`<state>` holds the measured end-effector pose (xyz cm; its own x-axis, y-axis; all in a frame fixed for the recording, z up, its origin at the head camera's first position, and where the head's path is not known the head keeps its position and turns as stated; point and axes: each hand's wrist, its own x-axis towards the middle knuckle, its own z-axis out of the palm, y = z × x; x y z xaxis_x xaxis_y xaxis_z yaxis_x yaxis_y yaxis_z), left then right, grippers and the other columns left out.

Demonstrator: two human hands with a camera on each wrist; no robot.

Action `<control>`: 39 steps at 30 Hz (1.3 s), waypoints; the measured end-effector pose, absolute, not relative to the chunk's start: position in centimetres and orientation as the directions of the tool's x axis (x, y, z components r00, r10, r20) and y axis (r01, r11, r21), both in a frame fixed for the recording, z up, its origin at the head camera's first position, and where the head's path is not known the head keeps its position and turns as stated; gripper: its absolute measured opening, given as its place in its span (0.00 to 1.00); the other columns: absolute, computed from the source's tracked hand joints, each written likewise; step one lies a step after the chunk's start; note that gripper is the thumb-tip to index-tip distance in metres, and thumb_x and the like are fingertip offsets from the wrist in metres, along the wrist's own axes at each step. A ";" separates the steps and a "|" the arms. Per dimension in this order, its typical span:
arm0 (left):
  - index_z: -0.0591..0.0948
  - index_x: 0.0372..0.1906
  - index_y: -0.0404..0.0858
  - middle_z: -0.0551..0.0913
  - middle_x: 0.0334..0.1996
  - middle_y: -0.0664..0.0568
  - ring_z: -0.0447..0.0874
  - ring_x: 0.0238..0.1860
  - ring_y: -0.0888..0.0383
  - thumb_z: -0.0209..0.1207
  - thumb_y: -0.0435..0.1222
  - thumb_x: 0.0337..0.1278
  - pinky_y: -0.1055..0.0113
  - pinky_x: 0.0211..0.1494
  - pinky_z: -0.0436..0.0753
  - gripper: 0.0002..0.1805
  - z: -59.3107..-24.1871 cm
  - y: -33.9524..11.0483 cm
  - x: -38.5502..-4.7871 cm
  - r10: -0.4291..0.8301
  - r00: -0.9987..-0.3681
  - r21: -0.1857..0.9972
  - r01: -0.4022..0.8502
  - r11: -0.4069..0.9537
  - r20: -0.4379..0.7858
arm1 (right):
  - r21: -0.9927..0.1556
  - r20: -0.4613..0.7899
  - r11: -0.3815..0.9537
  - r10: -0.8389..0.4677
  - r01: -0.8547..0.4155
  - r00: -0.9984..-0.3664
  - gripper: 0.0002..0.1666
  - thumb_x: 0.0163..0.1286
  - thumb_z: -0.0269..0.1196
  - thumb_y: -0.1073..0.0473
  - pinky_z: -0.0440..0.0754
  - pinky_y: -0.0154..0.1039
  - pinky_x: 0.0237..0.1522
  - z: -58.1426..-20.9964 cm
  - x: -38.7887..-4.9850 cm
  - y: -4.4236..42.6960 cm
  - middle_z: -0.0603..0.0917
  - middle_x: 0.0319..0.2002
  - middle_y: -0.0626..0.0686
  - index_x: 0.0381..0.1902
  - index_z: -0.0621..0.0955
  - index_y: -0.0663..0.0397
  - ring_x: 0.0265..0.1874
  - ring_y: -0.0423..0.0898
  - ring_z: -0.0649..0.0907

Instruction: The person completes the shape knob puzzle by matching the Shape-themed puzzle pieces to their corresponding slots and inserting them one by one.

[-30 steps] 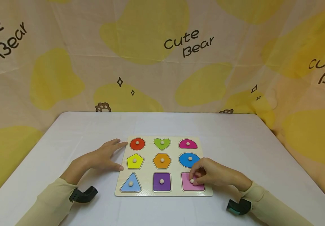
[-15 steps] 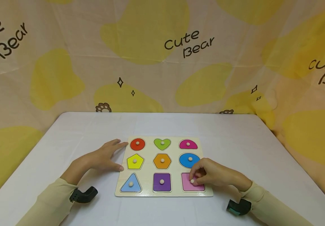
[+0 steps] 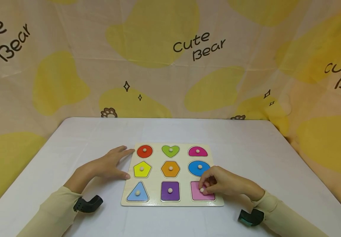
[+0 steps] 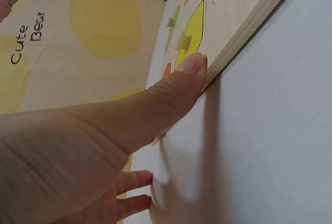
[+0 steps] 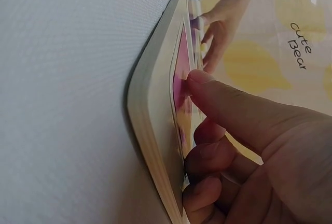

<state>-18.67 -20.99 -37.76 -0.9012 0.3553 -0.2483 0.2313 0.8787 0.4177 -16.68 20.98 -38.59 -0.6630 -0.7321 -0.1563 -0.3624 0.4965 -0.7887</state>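
Note:
A wooden shape puzzle board (image 3: 155,194) lies flat on the table with its knobbed pieces seated in their cutouts. My right hand (image 3: 228,181) pinches the small knob of the pink puzzle piece (image 3: 195,191) at the near right corner; in the right wrist view, thumb and curled fingers (image 5: 207,151) meet around that knob. The piece sits in its recess. On the other side, my left hand (image 3: 108,164) touches the board's left edge with thumb and forefinger spread. Its thumb (image 4: 179,81) presses that edge beside the yellow pentagon (image 4: 193,32) in the left wrist view.
Beside the pink piece lie a purple square (image 3: 165,196) and a light blue triangle (image 3: 141,197). A blue oval (image 3: 194,168) is just beyond my right hand. White cloth covers the table (image 3: 247,144); a patterned curtain (image 3: 158,72) hangs behind its far edge.

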 end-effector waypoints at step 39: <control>0.66 0.75 0.36 0.65 0.73 0.29 0.62 0.73 0.29 0.70 0.52 0.55 0.31 0.71 0.68 0.47 -37.1 -21.4 -19.6 0.406 -0.904 0.377 0.332 0.864 -0.133 | -0.742 -0.059 0.514 -0.689 -0.430 -0.722 0.04 0.68 0.68 0.57 0.73 0.27 0.29 -38.3 -18.0 21.7 0.82 0.28 0.44 0.39 0.89 0.49 0.26 0.36 0.75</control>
